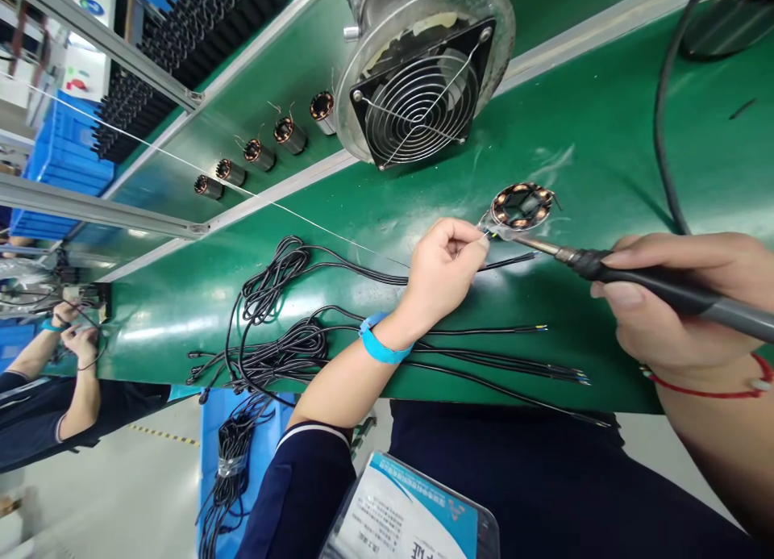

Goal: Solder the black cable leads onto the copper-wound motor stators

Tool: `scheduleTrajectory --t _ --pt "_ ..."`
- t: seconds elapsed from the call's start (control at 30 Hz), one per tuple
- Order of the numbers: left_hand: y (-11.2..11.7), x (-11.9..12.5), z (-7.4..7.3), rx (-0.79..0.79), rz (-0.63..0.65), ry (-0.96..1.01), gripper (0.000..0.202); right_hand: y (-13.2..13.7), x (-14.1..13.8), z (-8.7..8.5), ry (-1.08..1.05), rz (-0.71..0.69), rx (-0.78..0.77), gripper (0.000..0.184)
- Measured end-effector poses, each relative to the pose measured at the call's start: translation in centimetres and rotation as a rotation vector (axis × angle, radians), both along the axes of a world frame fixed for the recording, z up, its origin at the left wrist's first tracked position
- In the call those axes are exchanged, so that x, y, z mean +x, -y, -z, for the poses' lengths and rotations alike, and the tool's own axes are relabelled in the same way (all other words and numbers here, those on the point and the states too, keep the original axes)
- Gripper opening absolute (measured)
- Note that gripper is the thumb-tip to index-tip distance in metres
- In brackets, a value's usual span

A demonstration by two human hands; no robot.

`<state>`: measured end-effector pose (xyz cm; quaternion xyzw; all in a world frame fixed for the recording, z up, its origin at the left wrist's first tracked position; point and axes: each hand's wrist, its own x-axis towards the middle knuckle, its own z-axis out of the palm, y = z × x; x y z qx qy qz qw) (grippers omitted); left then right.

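My left hand (444, 264) is closed in a pinch on a thin wire end beside a round copper-wound stator (521, 206) lying on the green bench mat (605, 139). My right hand (677, 301) grips the dark handle of a soldering iron (653, 281); the iron's metal tip reaches the stator's near-left edge, right at my left fingertips. A blue band circles my left wrist and a red cord my right wrist. A thin solder strand runs from the far left toward my left hand.
Several black cables (290, 333) lie coiled on the mat by my left forearm. A fume fan (423, 83) stands behind the stator. Several wound stators (260, 152) sit in a row on the belt beyond. A thick black cord (662, 123) crosses at right. Another person's hands (69, 333) work at far left.
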<state>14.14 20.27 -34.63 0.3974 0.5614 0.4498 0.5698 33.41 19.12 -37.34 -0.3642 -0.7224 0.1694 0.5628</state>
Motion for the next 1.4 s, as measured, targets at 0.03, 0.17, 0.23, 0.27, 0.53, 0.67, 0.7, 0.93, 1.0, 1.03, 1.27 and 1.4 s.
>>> scheduleTrajectory --t 0.03,0.17,0.23,0.27,0.53,0.67,0.7,0.93,1.0,1.03,1.27,1.4 --pt "0.0 0.0 -0.1 -0.009 0.002 0.002 0.021 0.0 0.0 0.0 -0.007 -0.006 -0.004 0.014" --pt "0.1 0.1 -0.5 -0.03 -0.001 -0.01 0.022 -0.1 -0.1 0.1 -0.063 -0.043 -0.035 0.013" --pt "0.0 0.1 -0.6 -0.042 -0.006 -0.013 0.022 -0.1 -0.1 0.2 -0.066 -0.05 -0.04 0.013" --pt "0.0 0.1 -0.7 -0.047 -0.008 -0.013 0.022 -0.1 -0.1 0.2 -0.069 -0.055 -0.041 0.013" --pt "0.0 0.1 -0.8 -0.061 0.003 -0.012 0.023 -0.7 -0.3 -0.3 -0.018 -0.057 0.061 0.011" --pt "0.1 0.1 -0.6 -0.045 0.0 -0.01 0.023 -0.4 -0.4 -0.4 0.06 -0.022 0.035 0.02" --pt "0.0 0.1 -0.6 -0.045 -0.003 -0.008 0.023 -0.3 -0.4 -0.6 0.096 0.006 0.013 0.023" --pt "0.0 0.2 -0.6 -0.04 -0.005 -0.011 0.022 -1.1 -1.2 -4.0 0.337 0.063 -0.173 0.039" --pt "0.0 0.1 -0.7 -0.048 -0.009 -0.007 0.021 -2.3 -1.4 -4.5 0.404 0.016 -0.209 0.033" --pt "0.0 0.1 -0.8 -0.051 -0.013 -0.003 0.021 -2.9 -1.5 -4.6 0.434 -0.016 -0.204 0.033" --pt "0.0 0.2 -1.0 -0.087 -0.024 0.01 0.021 -4.9 -2.6 -1.7 0.376 -0.161 -0.2 0.046" --pt "0.0 0.1 -0.8 -0.086 -0.01 -0.01 0.019 -4.9 -2.9 -0.7 0.36 -0.137 -0.196 0.046"
